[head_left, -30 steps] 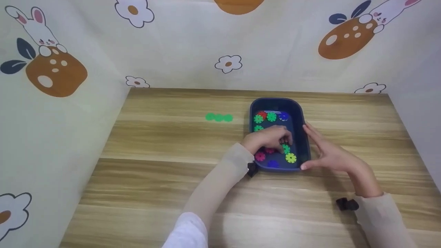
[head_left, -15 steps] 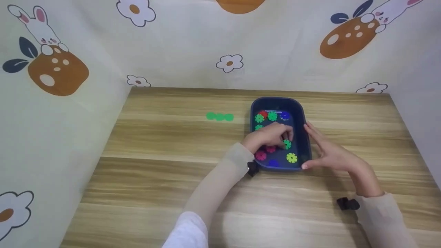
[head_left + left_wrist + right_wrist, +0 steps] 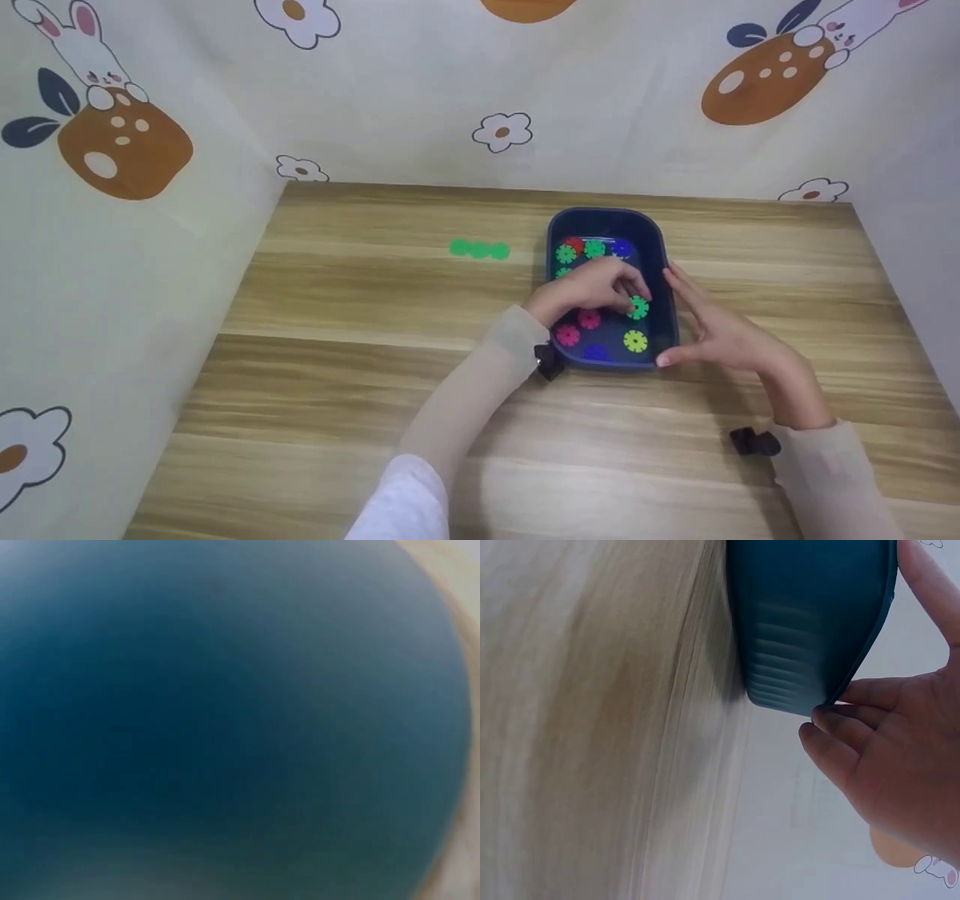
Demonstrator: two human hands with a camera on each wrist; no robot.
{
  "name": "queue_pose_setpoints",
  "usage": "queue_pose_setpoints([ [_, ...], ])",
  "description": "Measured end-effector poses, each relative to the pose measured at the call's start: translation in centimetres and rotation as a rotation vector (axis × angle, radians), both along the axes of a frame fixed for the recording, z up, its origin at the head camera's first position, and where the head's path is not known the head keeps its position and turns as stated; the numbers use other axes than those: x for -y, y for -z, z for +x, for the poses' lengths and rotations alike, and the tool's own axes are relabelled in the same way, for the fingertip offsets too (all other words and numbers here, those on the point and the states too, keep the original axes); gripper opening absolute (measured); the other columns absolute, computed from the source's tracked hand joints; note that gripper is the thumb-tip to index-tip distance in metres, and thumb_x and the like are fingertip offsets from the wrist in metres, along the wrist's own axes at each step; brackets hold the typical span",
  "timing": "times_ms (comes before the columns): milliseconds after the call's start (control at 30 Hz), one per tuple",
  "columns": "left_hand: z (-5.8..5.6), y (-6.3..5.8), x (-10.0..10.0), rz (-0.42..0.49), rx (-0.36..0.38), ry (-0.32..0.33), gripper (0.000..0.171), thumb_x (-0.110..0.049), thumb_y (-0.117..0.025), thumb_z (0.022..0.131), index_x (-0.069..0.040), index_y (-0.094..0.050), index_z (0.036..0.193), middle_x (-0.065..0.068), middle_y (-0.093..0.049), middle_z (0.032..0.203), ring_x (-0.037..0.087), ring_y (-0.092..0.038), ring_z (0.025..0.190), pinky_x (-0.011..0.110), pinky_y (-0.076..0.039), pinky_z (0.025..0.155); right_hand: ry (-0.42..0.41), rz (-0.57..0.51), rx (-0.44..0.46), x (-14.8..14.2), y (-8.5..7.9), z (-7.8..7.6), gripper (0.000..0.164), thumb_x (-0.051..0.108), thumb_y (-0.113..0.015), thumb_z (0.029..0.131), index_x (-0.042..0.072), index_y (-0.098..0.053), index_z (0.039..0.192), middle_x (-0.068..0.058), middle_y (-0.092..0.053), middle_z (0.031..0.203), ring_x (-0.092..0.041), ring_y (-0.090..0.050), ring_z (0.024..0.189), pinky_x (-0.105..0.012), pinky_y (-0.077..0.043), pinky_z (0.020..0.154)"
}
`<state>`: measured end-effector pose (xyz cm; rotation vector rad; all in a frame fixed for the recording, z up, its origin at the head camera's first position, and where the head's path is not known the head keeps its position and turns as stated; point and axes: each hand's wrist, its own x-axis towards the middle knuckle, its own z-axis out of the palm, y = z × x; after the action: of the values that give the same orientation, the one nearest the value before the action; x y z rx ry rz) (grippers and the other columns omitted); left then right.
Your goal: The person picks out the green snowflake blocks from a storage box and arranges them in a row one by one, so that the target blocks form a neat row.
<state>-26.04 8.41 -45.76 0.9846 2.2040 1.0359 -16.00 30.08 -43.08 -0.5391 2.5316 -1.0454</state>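
A dark blue tray stands on the table with several notched plastic discs in it. In the head view my left hand reaches in over its left side and pinches a green notched disc between thumb and fingers. Beneath that hand lie pink discs, a yellow disc and a blue disc. My right hand touches the tray's right rim with spread fingers and thumb. The right wrist view has those fingers extended against the rim. Blurred blue fills the left wrist view.
Left of the tray, a row of joined green discs lies on the wooden table. Toward the tray's far end are a red disc, green discs and a blue disc. A patterned curtain hangs behind.
My left hand has shifted slightly right and away from me inside the tray, bringing the green disc along toward the right wall. The right hand stays at the rim.
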Motion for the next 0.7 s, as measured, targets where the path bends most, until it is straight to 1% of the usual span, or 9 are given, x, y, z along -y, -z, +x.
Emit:
queue_pose_setpoints([
  [100, 0.0, -0.2, 0.0, 0.043, 0.007, -0.01, 0.025, -0.007, -0.074, 0.088, -0.009, -0.074, 0.114, 0.006, -0.076, 0.108, 0.008, -0.071, 0.087, 0.012, -0.055, 0.074, 0.003, 0.008, -0.006, 0.0, 0.0, 0.0, 0.12, 0.031, -0.088, 0.075, 0.009, -0.007, 0.161, -0.015, 0.005, 0.169, -0.049, -0.004, 0.152, -0.072, -0.015, 0.116],
  [267, 0.2, -0.3, 0.2, 0.11, -0.017, -0.026, 0.024, -0.006, -0.073, 0.089, -0.007, -0.074, 0.113, 0.008, -0.076, 0.107, 0.006, -0.07, 0.083, 0.012, -0.055, 0.072, 0.006, 0.034, -0.01, 0.1, 0.0, -0.1, 0.121, 0.033, -0.089, 0.074, 0.008, -0.008, 0.16, -0.015, 0.003, 0.169, -0.049, -0.006, 0.152, -0.072, -0.016, 0.116],
  [367, 0.1, -0.4, 0.3, 0.152, -0.02, -0.042, 0.024, -0.007, -0.073, 0.09, -0.007, -0.074, 0.113, 0.008, -0.075, 0.108, 0.005, -0.069, 0.084, 0.012, -0.055, 0.073, 0.006, 0.035, -0.012, 0.1, 0.0, -0.1, 0.121, 0.034, -0.088, 0.074, 0.008, -0.008, 0.16, -0.015, 0.002, 0.169, -0.049, -0.006, 0.152, -0.072, -0.016, 0.116],
  [533, 0.1, -0.6, 0.7, 0.241, 0.017, -0.08, 0.024, -0.006, -0.071, 0.091, -0.005, -0.073, 0.114, 0.01, -0.074, 0.111, 0.009, -0.07, 0.089, 0.015, -0.057, 0.077, 0.006, 0.029, -0.003, 0.2, -0.2, -0.1, 0.121, 0.032, -0.088, 0.074, 0.007, -0.007, 0.16, -0.014, 0.003, 0.169, -0.049, -0.006, 0.152, -0.072, -0.015, 0.116],
  [700, 0.1, -0.8, 1.1, 0.297, 0.053, -0.108, 0.024, -0.005, -0.07, 0.091, -0.005, -0.073, 0.115, 0.01, -0.073, 0.113, 0.011, -0.07, 0.092, 0.017, -0.058, 0.079, 0.008, 0.03, 0.004, 0.1, -0.3, -0.1, 0.121, 0.033, -0.088, 0.074, 0.009, -0.006, 0.161, -0.015, 0.004, 0.169, -0.049, -0.005, 0.152, -0.072, -0.014, 0.116],
])
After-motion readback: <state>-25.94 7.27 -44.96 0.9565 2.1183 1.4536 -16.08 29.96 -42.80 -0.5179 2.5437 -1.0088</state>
